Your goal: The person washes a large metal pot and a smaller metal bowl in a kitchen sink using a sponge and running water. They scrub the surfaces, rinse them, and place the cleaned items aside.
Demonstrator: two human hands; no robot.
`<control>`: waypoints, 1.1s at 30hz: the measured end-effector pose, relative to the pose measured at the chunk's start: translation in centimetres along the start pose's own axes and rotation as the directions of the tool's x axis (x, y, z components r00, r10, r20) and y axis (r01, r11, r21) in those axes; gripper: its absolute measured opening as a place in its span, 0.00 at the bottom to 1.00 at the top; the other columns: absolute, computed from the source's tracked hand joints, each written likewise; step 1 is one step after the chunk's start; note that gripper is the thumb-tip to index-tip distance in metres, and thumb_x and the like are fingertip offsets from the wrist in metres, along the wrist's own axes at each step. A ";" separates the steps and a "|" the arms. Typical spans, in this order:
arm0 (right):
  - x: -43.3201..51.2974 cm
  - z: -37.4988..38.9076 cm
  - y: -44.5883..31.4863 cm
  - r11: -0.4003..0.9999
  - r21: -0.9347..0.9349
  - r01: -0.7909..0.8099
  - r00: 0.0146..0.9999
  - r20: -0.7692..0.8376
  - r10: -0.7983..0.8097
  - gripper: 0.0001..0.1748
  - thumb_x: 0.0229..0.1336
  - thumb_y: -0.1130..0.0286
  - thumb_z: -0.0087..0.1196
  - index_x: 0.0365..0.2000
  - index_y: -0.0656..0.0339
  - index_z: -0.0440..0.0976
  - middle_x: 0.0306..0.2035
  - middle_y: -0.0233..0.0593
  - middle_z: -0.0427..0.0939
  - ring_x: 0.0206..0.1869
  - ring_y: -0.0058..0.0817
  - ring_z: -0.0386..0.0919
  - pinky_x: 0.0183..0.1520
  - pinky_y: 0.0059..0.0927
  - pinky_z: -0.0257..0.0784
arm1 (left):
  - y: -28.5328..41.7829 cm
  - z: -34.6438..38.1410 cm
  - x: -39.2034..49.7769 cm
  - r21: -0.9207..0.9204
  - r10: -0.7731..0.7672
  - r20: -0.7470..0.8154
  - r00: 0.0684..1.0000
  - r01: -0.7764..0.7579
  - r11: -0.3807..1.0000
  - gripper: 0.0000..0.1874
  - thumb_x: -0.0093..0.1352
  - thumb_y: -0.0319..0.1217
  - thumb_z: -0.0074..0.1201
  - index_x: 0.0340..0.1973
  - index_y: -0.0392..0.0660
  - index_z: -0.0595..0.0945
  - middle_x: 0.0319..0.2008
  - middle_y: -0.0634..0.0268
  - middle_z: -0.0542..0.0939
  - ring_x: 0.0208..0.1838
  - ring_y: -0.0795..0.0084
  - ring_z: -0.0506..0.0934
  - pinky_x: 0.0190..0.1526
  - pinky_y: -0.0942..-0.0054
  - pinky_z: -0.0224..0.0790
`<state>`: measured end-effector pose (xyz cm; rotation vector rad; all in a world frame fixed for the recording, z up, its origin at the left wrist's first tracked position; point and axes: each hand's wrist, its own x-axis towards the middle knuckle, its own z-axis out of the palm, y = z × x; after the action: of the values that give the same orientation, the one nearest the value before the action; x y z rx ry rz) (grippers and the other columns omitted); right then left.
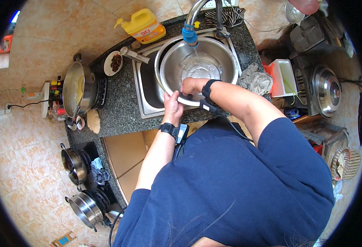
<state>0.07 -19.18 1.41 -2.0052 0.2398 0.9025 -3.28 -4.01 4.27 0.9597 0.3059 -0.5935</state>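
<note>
Water runs from a curved metal faucet with a blue fitting into a stainless steel basin, which sits over the sink. My left hand grips the near left rim of the basin, thumb upward. Inside the basin, close to its near wall, is my right hand, its fingers bent downward; whether they hold anything is hidden. Another round rim shows behind the basin on its left side. Both wrists wear black straps.
Left of the sink stand a bowl of dark food, a yellow detergent jug and a large steel pot. A crumpled grey cloth and a white container are at the right. More pots stand lower left.
</note>
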 end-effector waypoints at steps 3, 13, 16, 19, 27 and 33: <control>2.2 0.1 -1.0 0.922 0.343 0.177 0.968 -0.231 -0.100 0.08 0.48 0.78 0.56 0.32 0.62 0.80 0.26 0.42 0.79 0.27 0.34 0.77 0.29 0.35 0.72 | 0.2 0.5 -0.4 0.039 0.032 -0.027 0.999 -0.031 0.999 0.27 0.67 0.18 0.48 0.59 0.49 0.61 0.53 0.58 0.71 0.54 0.59 0.74 0.56 0.53 0.71; 0.6 -0.9 0.4 0.904 -0.102 0.415 0.906 0.137 -0.400 0.11 0.40 0.79 0.51 0.29 0.58 0.75 0.24 0.34 0.77 0.27 0.31 0.72 0.30 0.38 0.67 | 1.1 0.4 -0.2 0.206 0.092 -0.011 0.996 -0.088 0.975 0.24 0.67 0.16 0.47 0.57 0.46 0.65 0.48 0.59 0.74 0.49 0.65 0.76 0.50 0.65 0.74; 1.5 -1.7 -0.5 0.916 0.095 0.389 0.921 -0.007 -0.390 0.11 0.39 0.78 0.54 0.29 0.58 0.75 0.25 0.35 0.77 0.27 0.29 0.72 0.29 0.34 0.67 | 1.1 0.5 -0.1 0.169 0.100 0.021 0.995 -0.102 0.980 0.23 0.67 0.17 0.47 0.57 0.46 0.65 0.48 0.60 0.75 0.49 0.65 0.76 0.50 0.65 0.75; 3.6 -2.0 -2.8 0.722 0.537 0.436 0.894 -0.350 -0.279 0.09 0.40 0.80 0.53 0.28 0.61 0.75 0.23 0.34 0.78 0.27 0.27 0.74 0.27 0.35 0.68 | 1.3 0.4 -0.2 0.198 0.084 0.005 0.996 -0.083 0.977 0.23 0.67 0.17 0.47 0.57 0.45 0.65 0.49 0.60 0.75 0.50 0.66 0.76 0.50 0.66 0.74; 0.0 -2.1 -0.1 0.894 -0.308 0.327 0.927 0.287 -0.240 0.11 0.44 0.74 0.54 0.32 0.55 0.80 0.33 0.43 0.83 0.36 0.37 0.79 0.39 0.40 0.71 | 1.4 0.3 -0.3 0.200 0.066 0.028 0.997 -0.070 0.977 0.23 0.68 0.15 0.45 0.57 0.45 0.67 0.52 0.59 0.74 0.52 0.65 0.76 0.53 0.64 0.73; 2.2 -2.2 0.4 0.911 -0.194 0.363 0.843 -0.349 -0.410 0.16 0.46 0.76 0.55 0.39 0.54 0.79 0.37 0.45 0.82 0.45 0.44 0.80 0.49 0.40 0.73 | 1.7 0.7 -0.7 0.203 0.085 0.038 0.996 -0.091 0.975 0.23 0.68 0.16 0.45 0.59 0.44 0.66 0.53 0.59 0.75 0.55 0.64 0.75 0.57 0.62 0.71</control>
<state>2.51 -20.76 0.41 -2.2247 -0.0136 0.2663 -2.85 -3.65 6.10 1.1554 0.1773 -0.5649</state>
